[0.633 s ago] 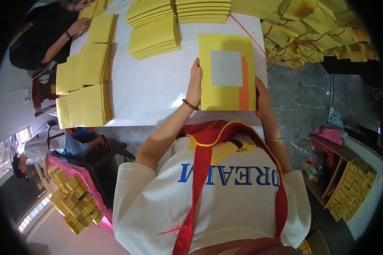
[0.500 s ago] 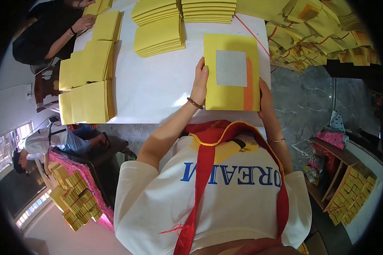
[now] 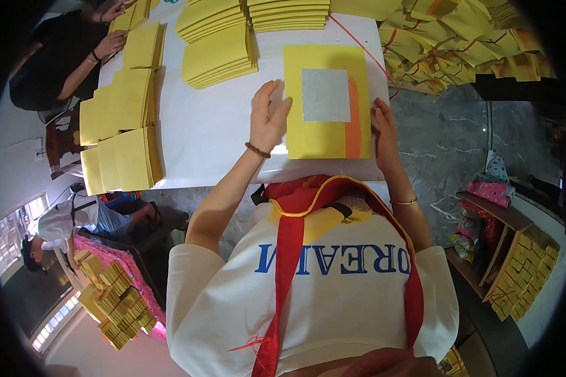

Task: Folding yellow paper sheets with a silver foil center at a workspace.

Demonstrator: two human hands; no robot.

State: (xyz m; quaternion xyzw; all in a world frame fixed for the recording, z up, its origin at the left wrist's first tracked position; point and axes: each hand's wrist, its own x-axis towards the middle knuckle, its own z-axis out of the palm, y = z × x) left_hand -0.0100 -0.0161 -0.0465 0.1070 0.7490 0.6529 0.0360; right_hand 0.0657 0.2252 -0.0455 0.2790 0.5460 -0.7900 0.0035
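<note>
A yellow paper stack [image 3: 325, 143] lies on the white table in front of me. Its top sheet bears a silver square [image 3: 325, 94] and an orange stripe along the right side. Beside the stack's left edge is my left hand [image 3: 269, 120], its fingers spread and nothing in them. My right hand [image 3: 385, 133] stands at the right edge, open, with a small gap between it and the paper. How thick the stack is cannot be seen from above.
Folded yellow paper bundles [image 3: 217, 55] stand at the far side of the white table [image 3: 214, 129], and more bundles [image 3: 132, 157] line its left side. A co-worker's hands [image 3: 110, 43] are at the far left. Yellow packs [image 3: 459, 44] tied with red heap at the far right.
Both hands have let go of the yellow paper stack and moved outward from its edges. My left hand's fingers have spread. The whole view has shifted slightly.
</note>
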